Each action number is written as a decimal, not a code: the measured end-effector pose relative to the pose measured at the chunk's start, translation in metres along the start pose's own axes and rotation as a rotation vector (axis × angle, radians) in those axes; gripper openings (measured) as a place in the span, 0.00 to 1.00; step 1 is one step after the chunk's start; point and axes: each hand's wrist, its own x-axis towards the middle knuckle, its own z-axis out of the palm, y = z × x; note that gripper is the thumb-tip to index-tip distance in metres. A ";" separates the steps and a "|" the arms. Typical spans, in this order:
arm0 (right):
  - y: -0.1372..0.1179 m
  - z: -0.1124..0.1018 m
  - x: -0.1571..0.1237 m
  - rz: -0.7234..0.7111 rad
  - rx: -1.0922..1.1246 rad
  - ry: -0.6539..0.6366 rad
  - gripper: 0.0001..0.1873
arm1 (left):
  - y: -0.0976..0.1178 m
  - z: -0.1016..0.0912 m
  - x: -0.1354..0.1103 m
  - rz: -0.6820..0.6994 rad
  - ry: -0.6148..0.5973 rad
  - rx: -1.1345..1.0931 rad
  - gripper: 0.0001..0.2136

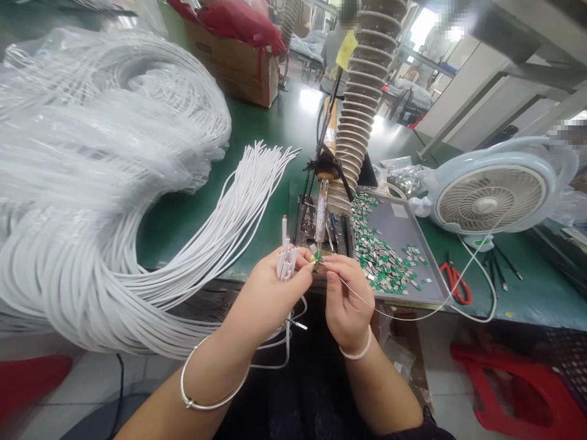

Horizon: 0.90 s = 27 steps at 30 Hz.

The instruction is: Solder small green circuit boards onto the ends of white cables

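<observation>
Evidently, both hands stood close together at the tip of the soldering iron [322,211], fingertips nearly meeting. My left hand [271,296] was closed around a cluster of white cable ends [287,263]; my right hand [349,299] pinched a thin wire [398,318], which looped off past the front corner of the tray [406,229]. A small green piece [317,258] sat between the fingertips, right by the tip; which fingers gripped it, I could not tell. Principal risk, in my judgement: burns, since fingers of both hands lay just beside the tip and, were it hot, one slip would have sufficed. Second: a loosened left grasp could have let the cable ends splay against the iron and scorch. Third: the wire's slack could have snagged on the tray corner and jerked its end off target. Fourth: the large cable coil [92,263] overhung the edge of the surface [270,140], so its own weight could have drawn it downward.
</observation>
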 end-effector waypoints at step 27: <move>0.016 -0.068 0.007 0.200 -0.506 -0.026 0.11 | -0.041 -0.005 -0.015 -0.106 -0.177 -0.208 0.03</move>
